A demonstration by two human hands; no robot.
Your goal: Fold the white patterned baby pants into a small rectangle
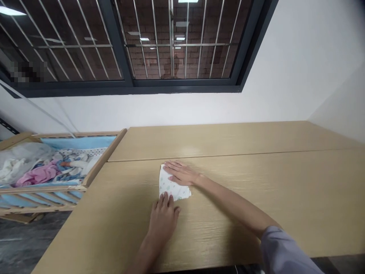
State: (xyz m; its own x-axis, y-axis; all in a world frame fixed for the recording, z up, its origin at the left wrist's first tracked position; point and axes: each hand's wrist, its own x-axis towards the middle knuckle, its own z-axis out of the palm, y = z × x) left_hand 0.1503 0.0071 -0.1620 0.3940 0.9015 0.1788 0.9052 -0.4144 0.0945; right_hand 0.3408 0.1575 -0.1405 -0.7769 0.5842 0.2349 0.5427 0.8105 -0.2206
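A small white cloth [168,184] with a faint printed pattern lies on the light wooden table [251,182], left of its middle. My right hand [181,174] rests flat over the cloth's upper right part, fingers stretched out and pointing left. At the cloth's lower edge, my left hand [164,215] touches it with its fingertips, fingers extended forward and thumb apart. Neither hand is wrapped round anything. The part of the cloth under my right palm is hidden.
To the left stands a wooden crib [104,158] with light blue lining, holding a pink cloth [40,174], other fabrics and a clear plastic bag [27,156]. A seam crosses the table near its back. Behind rise a white wall [176,109] and a dark-framed barred window [182,85].
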